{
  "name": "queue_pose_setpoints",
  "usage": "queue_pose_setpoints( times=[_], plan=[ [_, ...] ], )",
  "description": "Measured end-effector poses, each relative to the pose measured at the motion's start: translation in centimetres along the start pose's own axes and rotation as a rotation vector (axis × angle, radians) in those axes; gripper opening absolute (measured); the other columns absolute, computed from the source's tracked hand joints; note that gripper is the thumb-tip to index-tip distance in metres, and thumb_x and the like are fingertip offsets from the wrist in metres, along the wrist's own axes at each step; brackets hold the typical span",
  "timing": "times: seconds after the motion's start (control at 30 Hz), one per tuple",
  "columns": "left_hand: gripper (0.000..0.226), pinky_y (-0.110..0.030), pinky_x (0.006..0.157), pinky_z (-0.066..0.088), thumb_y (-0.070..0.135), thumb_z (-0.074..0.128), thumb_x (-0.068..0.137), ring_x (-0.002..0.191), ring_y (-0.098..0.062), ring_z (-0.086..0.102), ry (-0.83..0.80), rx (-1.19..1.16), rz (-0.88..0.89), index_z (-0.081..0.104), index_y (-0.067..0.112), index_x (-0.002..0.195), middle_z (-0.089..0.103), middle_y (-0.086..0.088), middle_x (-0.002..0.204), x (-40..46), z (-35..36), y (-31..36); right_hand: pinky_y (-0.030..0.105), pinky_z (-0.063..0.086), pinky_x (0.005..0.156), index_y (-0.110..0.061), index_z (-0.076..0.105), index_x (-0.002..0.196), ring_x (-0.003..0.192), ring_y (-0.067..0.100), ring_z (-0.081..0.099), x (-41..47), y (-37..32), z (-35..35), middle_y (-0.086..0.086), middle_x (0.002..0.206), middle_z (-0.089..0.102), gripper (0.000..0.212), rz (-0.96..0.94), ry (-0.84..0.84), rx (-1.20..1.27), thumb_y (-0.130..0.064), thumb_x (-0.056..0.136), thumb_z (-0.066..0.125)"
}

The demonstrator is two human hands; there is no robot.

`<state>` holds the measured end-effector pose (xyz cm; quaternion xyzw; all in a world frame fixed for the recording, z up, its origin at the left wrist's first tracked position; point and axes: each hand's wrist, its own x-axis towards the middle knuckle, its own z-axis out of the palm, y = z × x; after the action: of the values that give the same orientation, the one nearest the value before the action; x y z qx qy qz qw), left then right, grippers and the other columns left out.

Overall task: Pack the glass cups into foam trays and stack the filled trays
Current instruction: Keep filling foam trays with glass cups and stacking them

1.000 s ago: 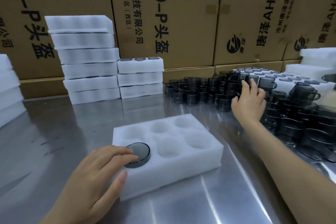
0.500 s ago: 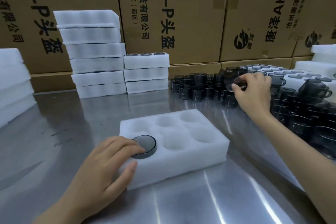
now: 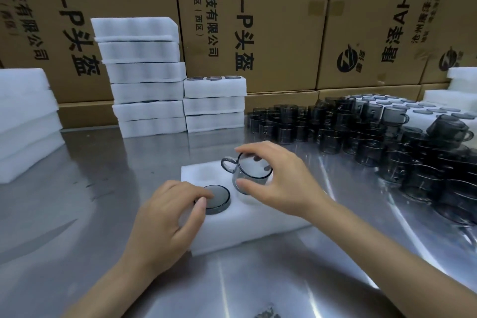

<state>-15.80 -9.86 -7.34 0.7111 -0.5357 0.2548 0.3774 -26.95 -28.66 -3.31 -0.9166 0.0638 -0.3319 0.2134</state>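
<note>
The foam tray (image 3: 247, 230) is plain white, as are the stacked foam trays (image 3: 144, 77) behind it. The held glass cup (image 3: 251, 175) is a smoky, see-through grey; the seated cup (image 3: 216, 199) shows a darker grey disc with a near-black rim. The loose cups (image 3: 361, 137) read charcoal. The tabletop (image 3: 77, 214) is silvery grey with pale streaks. The cardboard boxes (image 3: 278, 20) are brown with black lettering.

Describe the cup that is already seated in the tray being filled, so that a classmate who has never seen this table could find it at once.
Start at the foam tray lying alone at the middle of the steel table. In its near left pocket sits a smoky grey glass cup, the left hand resting on its rim. It is the only cup sunk into this tray; the other cup is held above it.
</note>
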Motion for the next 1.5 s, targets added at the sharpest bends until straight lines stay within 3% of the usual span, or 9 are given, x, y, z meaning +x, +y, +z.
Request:
queue_pose_setpoints(
  times=[0.2,0.4,0.67,0.77,0.87,0.97,1.1,1.3,1.5],
  plan=[
    [0.033,-0.026,0.074,0.041,0.025,0.038,0.092,0.084,-0.01,0.052,-0.029,0.053,0.045,0.068,0.015,0.084,0.062,0.012,0.085,-0.1,0.1,0.0,0.01,0.035,0.072,-0.038,0.059,0.103,0.087,-0.007,0.047,-0.9,-0.1,0.0,-0.02,0.091,0.054,0.034,0.036,-0.019,-0.048,-0.052,0.073,0.067],
    [0.034,-0.029,0.07,0.041,0.026,0.037,0.092,0.082,-0.012,0.053,-0.032,0.048,0.043,0.068,0.015,0.084,0.061,0.012,0.085,-0.1,0.2,-0.1,0.016,0.036,0.07,-0.036,0.052,0.098,0.085,-0.01,0.041,-1.1,-0.2,0.7,-0.018,0.09,0.049,0.043,0.078,-0.033,-0.125,-0.064,0.068,0.064],
    [0.034,-0.031,0.073,0.042,0.029,0.037,0.092,0.083,-0.015,0.057,-0.078,0.058,0.048,0.068,0.015,0.091,0.064,0.009,0.09,0.2,-0.2,0.3,0.019,0.029,0.068,-0.033,0.046,0.11,0.087,-0.001,0.039,-1.3,0.0,0.8,-0.02,0.1,0.047,0.065,0.095,-0.083,-0.2,-0.082,0.066,0.043],
    [0.036,-0.032,0.081,0.043,0.032,0.038,0.092,0.095,-0.013,0.059,-0.081,0.038,0.041,0.067,0.016,0.105,0.064,0.01,0.104,0.7,-0.6,1.1,0.017,0.027,0.077,-0.036,0.041,0.129,0.106,-0.004,0.038,-1.7,0.1,0.0,-0.024,0.12,0.045,0.082,0.075,-0.087,-0.183,-0.089,0.066,0.03],
    [0.047,-0.028,0.104,0.033,0.036,0.038,0.091,0.125,-0.01,0.048,-0.153,0.038,0.101,0.056,0.016,0.13,0.054,0.007,0.135,1.2,-0.4,2.3,0.008,0.021,0.099,-0.038,0.028,0.145,0.127,-0.018,0.02,-2.4,0.5,-1.0,-0.027,0.147,0.029,0.075,0.03,-0.055,-0.128,-0.075,0.08,0.021],
    [0.057,-0.033,0.115,0.019,0.043,0.035,0.092,0.14,-0.01,0.03,-0.288,0.088,0.165,0.04,0.019,0.143,0.035,0.009,0.15,1.5,0.4,3.3,0.013,0.007,0.114,-0.032,0.022,0.148,0.139,-0.011,0.01,-3.4,0.6,-1.3,-0.021,0.154,0.016,0.063,-0.051,-0.135,-0.173,-0.056,0.091,0.021],
    [0.052,-0.049,0.107,0.033,0.041,0.037,0.089,0.128,-0.02,0.049,-0.343,0.181,0.188,0.058,0.015,0.13,0.054,0.004,0.135,1.6,1.0,3.6,0.024,0.011,0.117,-0.029,0.025,0.149,0.142,-0.005,0.011,-3.9,0.8,-0.7,-0.017,0.155,0.017,0.05,-0.055,-0.293,-0.264,-0.04,0.1,0.025],
    [0.046,-0.043,0.097,0.044,0.039,0.041,0.085,0.107,-0.015,0.065,-0.304,0.181,0.169,0.07,0.017,0.114,0.066,0.004,0.12,1.8,1.4,3.7,0.029,0.016,0.117,-0.026,0.028,0.149,0.143,0.002,0.016,-4.0,1.0,-0.3,-0.01,0.157,0.019,0.049,-0.088,-0.318,-0.338,-0.036,0.101,0.028],
    [0.046,-0.036,0.092,0.051,0.036,0.042,0.087,0.111,-0.017,0.063,-0.263,0.272,0.224,0.067,0.013,0.118,0.063,0.002,0.124,0.9,1.6,3.4,0.019,0.028,0.104,-0.028,0.053,0.133,0.126,-0.002,0.04,-3.3,1.9,-0.9,-0.016,0.136,0.053,0.051,0.087,0.003,-0.006,-0.045,0.093,0.027]
  ],
)
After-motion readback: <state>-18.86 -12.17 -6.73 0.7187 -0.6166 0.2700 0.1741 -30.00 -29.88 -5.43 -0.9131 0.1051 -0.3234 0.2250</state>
